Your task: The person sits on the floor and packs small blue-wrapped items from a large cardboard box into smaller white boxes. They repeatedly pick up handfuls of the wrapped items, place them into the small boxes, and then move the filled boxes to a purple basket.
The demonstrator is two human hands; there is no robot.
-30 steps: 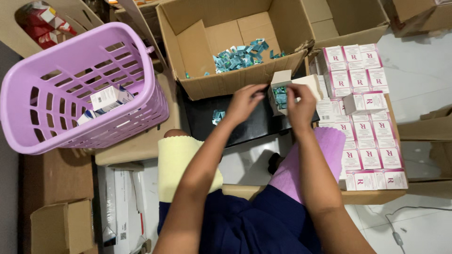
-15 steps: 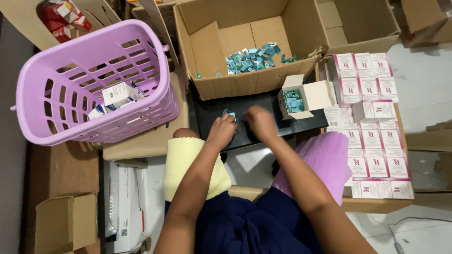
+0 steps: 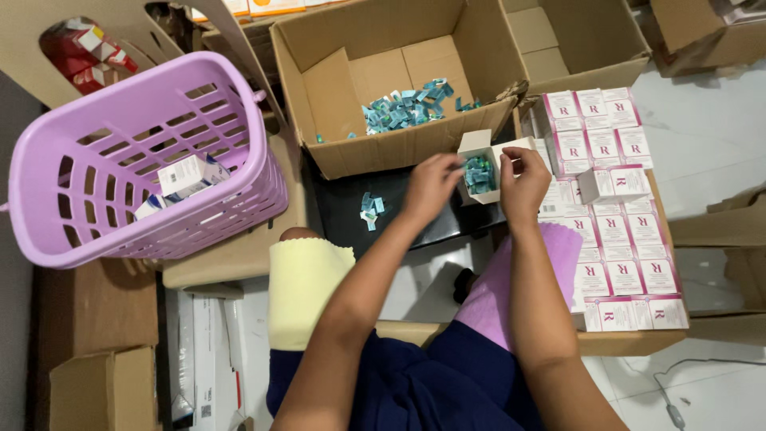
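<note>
Both hands are back up at the small open white carton [image 3: 488, 164], having left the dark board [image 3: 415, 211] where they were picking a moment ago! Left hand [image 3: 431, 187] sits at the carton's left side, fingertips pinched at its mouth, right over the teal sachets [image 3: 479, 174] packed inside; whether it grips one I cannot tell. Right hand [image 3: 523, 185] clamps the carton's right wall and flap, steadying it. So the two hands are close together with the carton between them, at the far edge of the board. A few loose teal sachets [image 3: 369, 209] lie on the board, left of the hands. Beyond, the big cardboard box [image 3: 399, 148] holds a heap of the same sachets. To the right, rows of closed white and pink cartons [image 3: 622, 231] are laid flat. Far left, the lilac basket [image 3: 239, 128] holds a couple of white boxes [image 3: 182, 177].
</note>
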